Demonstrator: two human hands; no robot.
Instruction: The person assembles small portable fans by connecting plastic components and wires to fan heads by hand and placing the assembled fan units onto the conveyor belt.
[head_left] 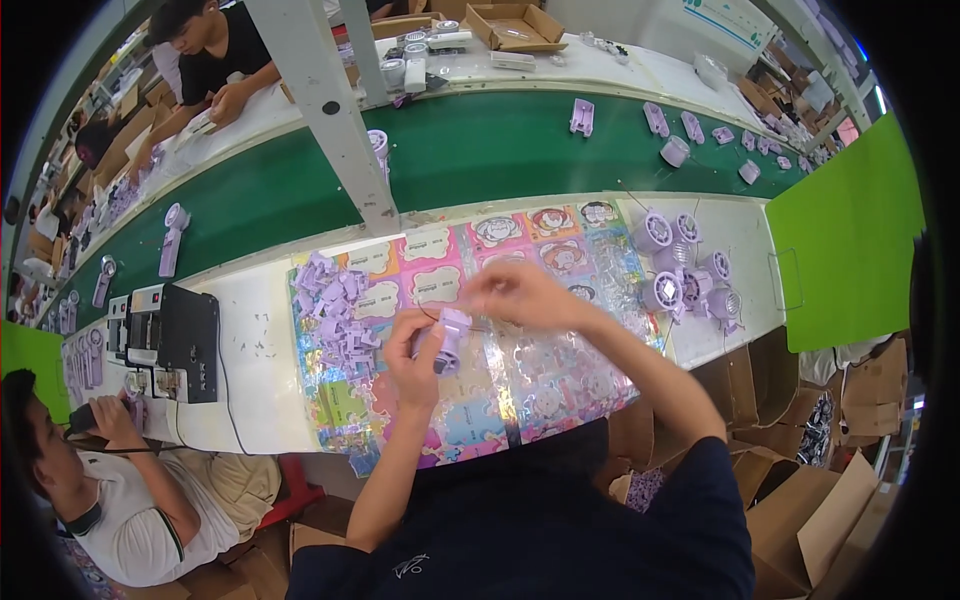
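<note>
My left hand [412, 358] is closed around a lilac round fan head [447, 345] with a small bracket-like part on top, and thin dark wires stick out of it. Just above and to the right hovers my right hand [518, 296]. Its fingers are bent and smeared by motion, so I cannot tell whether anything is between them. Both hands are over a shiny, colourful printed mat [540, 375]. Left of them lies a heap of small lilac plastic parts [335, 315]. Several lilac fan heads [690, 270] with wires stand grouped right of the mat.
A green conveyor belt [480, 148] carrying lilac parts crosses beyond the bench, behind a white metal post [335, 115]. Black boxes [185, 340] stand at left. Co-workers sit lower left and upper left. A green panel [850, 235] and cardboard boxes [800, 520] are at right.
</note>
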